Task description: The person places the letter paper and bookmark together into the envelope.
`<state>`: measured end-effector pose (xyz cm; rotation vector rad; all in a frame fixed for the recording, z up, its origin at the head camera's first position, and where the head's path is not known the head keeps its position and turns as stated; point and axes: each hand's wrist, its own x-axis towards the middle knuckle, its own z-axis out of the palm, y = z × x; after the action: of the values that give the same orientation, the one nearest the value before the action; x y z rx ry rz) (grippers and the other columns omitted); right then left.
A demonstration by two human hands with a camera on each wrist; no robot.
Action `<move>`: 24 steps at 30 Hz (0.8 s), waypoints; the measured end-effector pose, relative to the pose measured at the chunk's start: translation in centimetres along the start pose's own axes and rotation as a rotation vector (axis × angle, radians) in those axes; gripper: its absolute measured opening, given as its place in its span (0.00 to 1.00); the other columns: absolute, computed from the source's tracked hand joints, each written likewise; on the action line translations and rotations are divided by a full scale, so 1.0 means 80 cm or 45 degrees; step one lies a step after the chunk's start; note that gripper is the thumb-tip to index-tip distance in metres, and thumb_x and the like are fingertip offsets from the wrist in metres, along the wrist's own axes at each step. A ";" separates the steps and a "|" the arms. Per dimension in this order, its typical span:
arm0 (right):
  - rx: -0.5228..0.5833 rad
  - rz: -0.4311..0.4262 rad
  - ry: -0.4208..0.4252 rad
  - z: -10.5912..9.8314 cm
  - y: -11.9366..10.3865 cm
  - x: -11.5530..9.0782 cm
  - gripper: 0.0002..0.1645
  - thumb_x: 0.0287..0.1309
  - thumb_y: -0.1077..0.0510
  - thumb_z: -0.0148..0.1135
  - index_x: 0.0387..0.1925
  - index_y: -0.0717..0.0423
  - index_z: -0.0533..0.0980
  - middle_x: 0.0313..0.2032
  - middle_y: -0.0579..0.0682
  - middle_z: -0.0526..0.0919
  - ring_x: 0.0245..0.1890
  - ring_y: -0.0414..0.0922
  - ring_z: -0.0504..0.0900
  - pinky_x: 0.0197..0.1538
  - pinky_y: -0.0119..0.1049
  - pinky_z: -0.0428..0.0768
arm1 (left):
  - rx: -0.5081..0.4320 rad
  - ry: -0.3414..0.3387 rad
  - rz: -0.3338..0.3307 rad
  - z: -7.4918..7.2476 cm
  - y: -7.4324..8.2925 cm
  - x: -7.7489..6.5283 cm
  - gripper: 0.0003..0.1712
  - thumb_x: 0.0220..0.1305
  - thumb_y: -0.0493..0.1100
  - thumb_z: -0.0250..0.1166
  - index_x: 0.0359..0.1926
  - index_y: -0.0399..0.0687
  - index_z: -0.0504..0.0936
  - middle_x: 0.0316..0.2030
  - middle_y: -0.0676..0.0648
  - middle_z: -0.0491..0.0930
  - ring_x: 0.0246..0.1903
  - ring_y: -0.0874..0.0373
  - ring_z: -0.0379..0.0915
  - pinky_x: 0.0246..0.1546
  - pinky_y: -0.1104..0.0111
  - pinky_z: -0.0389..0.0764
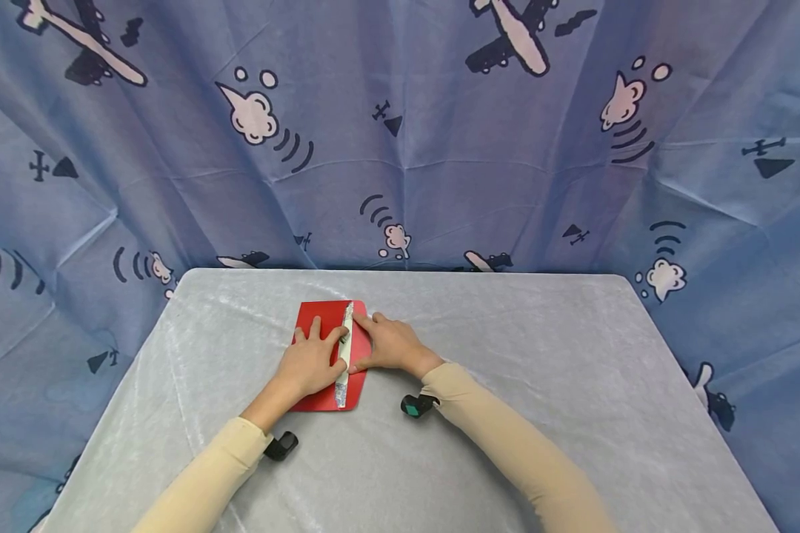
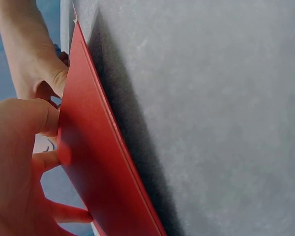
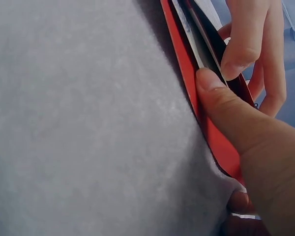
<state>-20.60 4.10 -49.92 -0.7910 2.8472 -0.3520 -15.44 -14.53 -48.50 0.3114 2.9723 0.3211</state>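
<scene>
A red envelope (image 1: 323, 314) lies on the table below both hands, with a pinkish-red flap at its right side. A narrow strip of pale, printed paper (image 1: 343, 381) shows along the envelope's opening. My left hand (image 1: 309, 363) rests on the envelope with fingers spread, its thumb and index finger reaching the paper. From the right, my right hand (image 1: 393, 344) holds the flap side with thumb and fingers apart. In the right wrist view, my right thumb (image 3: 223, 101) touches the paper's edge inside the opening. The paper's far part is hidden inside the envelope.
A light grey cloth covers the table (image 1: 540, 355). Blue curtain (image 1: 440, 192) with printed planes hangs behind the table and along its sides. A small black device (image 1: 282, 446) is on the left wrist, another (image 1: 416, 405) on the right.
</scene>
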 end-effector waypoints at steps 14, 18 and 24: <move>0.043 0.011 0.065 0.007 -0.006 0.003 0.63 0.37 0.25 0.72 0.74 0.43 0.61 0.42 0.50 0.75 0.27 0.43 0.73 0.32 0.35 0.75 | 0.004 -0.012 -0.008 0.000 0.000 0.000 0.41 0.60 0.60 0.64 0.72 0.60 0.64 0.73 0.27 0.56 0.64 0.18 0.60 0.47 0.40 0.82; 0.032 0.017 0.081 0.009 -0.007 0.004 0.63 0.38 0.25 0.73 0.74 0.42 0.62 0.42 0.49 0.75 0.26 0.43 0.73 0.32 0.35 0.76 | 0.007 -0.008 -0.003 0.000 0.001 0.001 0.40 0.60 0.61 0.64 0.72 0.61 0.64 0.73 0.27 0.56 0.64 0.19 0.60 0.46 0.40 0.82; 0.031 0.018 0.109 0.012 -0.008 0.004 0.62 0.37 0.25 0.73 0.73 0.42 0.63 0.41 0.49 0.75 0.25 0.42 0.73 0.31 0.35 0.74 | 0.005 -0.004 0.001 0.001 0.000 0.001 0.39 0.60 0.59 0.63 0.72 0.61 0.64 0.72 0.27 0.57 0.64 0.18 0.59 0.45 0.40 0.82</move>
<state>-20.37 3.25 -50.67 -0.7690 2.9203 -0.4276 -15.54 -14.50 -48.61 0.3131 2.9704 0.3149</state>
